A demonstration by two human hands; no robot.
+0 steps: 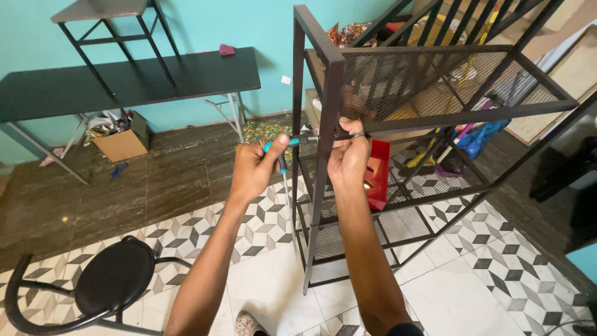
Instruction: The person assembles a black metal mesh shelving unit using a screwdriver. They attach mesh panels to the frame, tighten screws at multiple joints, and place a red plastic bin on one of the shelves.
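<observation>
A black metal shelf frame (323,81) with mesh shelves (435,78) stands tilted on the tiled floor in front of me. My left hand (255,168) grips a screwdriver (283,152) with a teal and black handle, its tip pointing right against the frame's front post. My right hand (348,155), wearing a ring, is closed around the front post where the upper mesh shelf meets it, fingers pinching at the joint. What the fingers pinch is hidden.
A black round stool (112,280) stands at lower left. A long black table (124,78) lines the turquoise wall, a cardboard box (124,143) under it. A red box (378,174) lies inside the frame. A shoe tip (249,325) shows at the bottom.
</observation>
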